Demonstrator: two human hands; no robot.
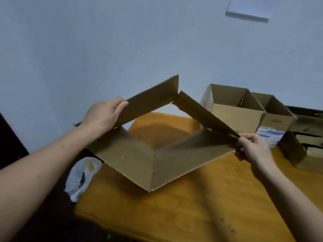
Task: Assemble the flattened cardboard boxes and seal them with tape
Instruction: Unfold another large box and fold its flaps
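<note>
A pale blue wall [87, 41] fills the upper half of the frame. Below it an orange-brown wooden table [192, 215] takes up the lower centre and right.

In the middle of the frame, held above the table, is the cardboard box [132, 159]. It is pulled open into a diamond-shaped tube with both ends open, and the tabletop shows through it.

Two assembled open-topped boxes [234, 110] stand side by side at the centre right, against the wall. Darker cartons [305, 147] sit at the right edge, just beside them.

A white plastic bag [82, 177] lies at the lower left, off the table's edge.

The left hand [103, 114] grips the box's left corner, thumb curled over the upper flap. The right hand [253, 149] pinches the right corner between fingers and thumb.
</note>
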